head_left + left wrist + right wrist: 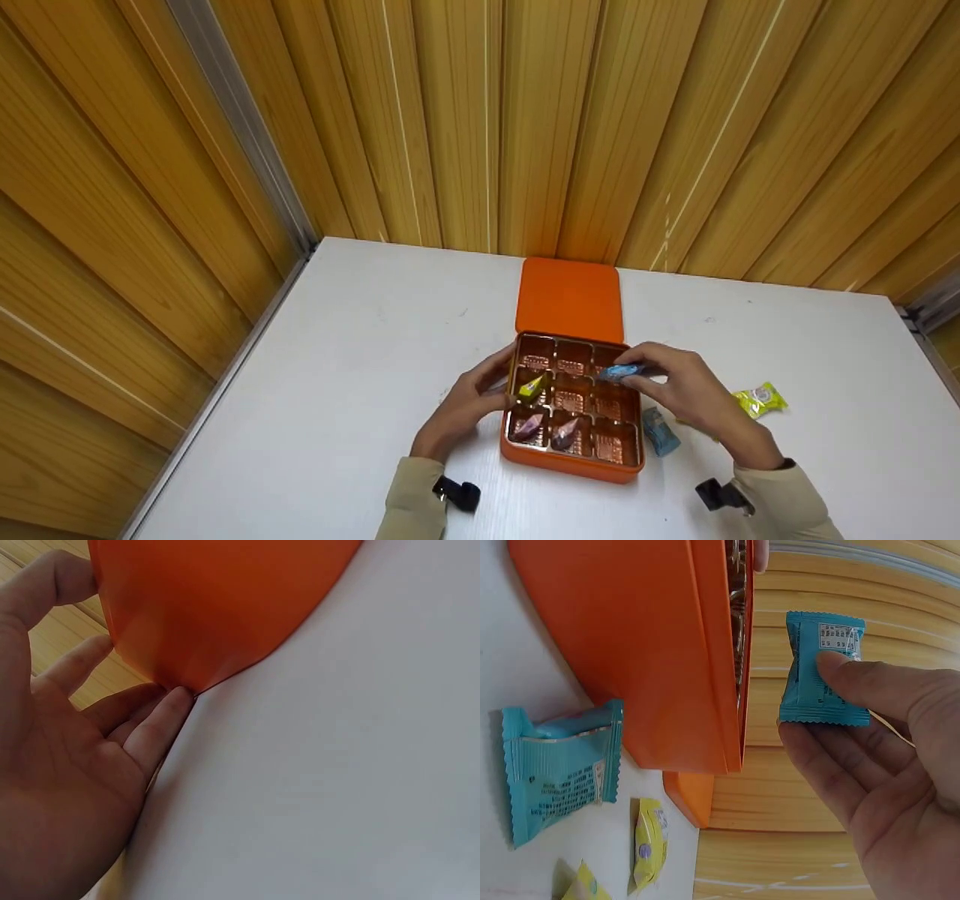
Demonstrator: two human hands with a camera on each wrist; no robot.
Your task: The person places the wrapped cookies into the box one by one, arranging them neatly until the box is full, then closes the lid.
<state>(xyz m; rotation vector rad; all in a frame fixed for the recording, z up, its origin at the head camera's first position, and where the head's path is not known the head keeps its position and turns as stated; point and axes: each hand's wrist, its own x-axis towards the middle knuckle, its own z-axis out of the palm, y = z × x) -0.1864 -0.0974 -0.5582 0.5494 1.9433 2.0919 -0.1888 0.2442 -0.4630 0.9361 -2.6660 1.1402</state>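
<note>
An orange box (574, 466) stands on the white table, its shiny brown insert divided three by three. My left hand (466, 409) grips its left side, thumb at the rim and fingertips (176, 701) against the outer wall. Between thumb and fingers, my right hand (686, 390) pinches a blue wrapped candy (821, 667) over the back right compartments. A yellow-green wrapped candy (532, 387) lies in the middle left compartment. In the front row are a pink wrapped candy (529, 427) at left and a darker pinkish one (564, 435) in the middle.
Right of the box lies another blue wrapped candy (661, 433). Farther right is a yellow wrapped candy (761, 400), and the right wrist view shows a second yellow one (585, 886). The orange lid (570, 298) lies behind the box, near the wood-look wall (540, 135).
</note>
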